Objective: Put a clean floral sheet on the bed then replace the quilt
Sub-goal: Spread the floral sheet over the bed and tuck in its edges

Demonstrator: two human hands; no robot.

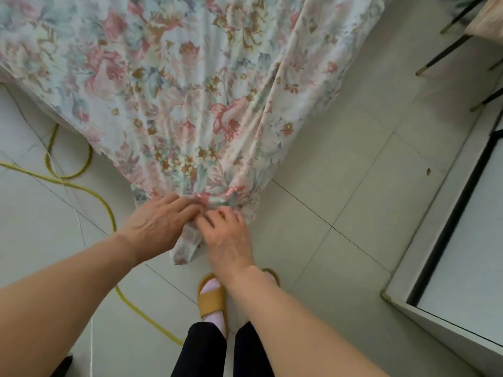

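The floral sheet, white with pink and blue flowers, drapes over the bed corner and narrows to a gathered bunch near the floor. My left hand and my right hand meet at that bunch, fingers curled into the cloth. A short tail of the sheet hangs below, between the two hands. No quilt is in view.
A yellow cable snakes over the pale tiled floor on the left. A white cabinet stands at the right, and dark chair legs with gold tips at the upper right. My feet in yellow slippers are just below the hands.
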